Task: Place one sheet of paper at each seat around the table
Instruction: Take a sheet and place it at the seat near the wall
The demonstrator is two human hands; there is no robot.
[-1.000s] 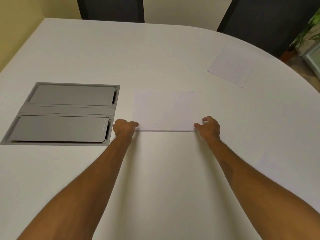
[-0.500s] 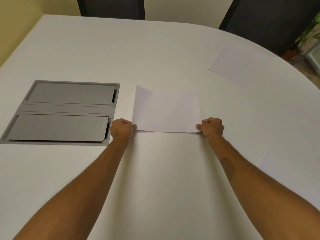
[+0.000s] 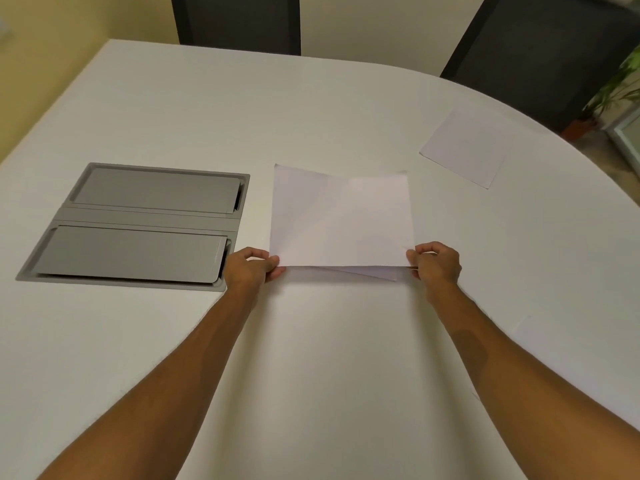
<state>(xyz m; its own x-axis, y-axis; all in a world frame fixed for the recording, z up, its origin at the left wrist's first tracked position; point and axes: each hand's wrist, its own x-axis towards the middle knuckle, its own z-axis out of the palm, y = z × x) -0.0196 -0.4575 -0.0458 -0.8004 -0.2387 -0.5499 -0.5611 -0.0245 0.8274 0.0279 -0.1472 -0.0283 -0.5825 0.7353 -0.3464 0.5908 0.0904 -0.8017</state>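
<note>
Both hands pinch the near corners of the top white paper sheet (image 3: 341,216): left hand (image 3: 250,267) on the near-left corner, right hand (image 3: 437,263) on the near-right, thumbs on top, fingers closed tight on paper. The sheet is tilted up, far edge raised, w/ a thin white paper stack (image 3: 367,271) just under the grip on the white oval table (image 3: 311,375).

To do this well: check only one sheet is pinched, lift evenly w/ both hands so it doesn't crease, and keep the stack from sliding. Another white sheet (image 3: 462,147) lies far right of the grip by a dark chair (image 3: 540,53). The grey cable hatch (image 3: 138,226) sits just left of the left hand.
</note>
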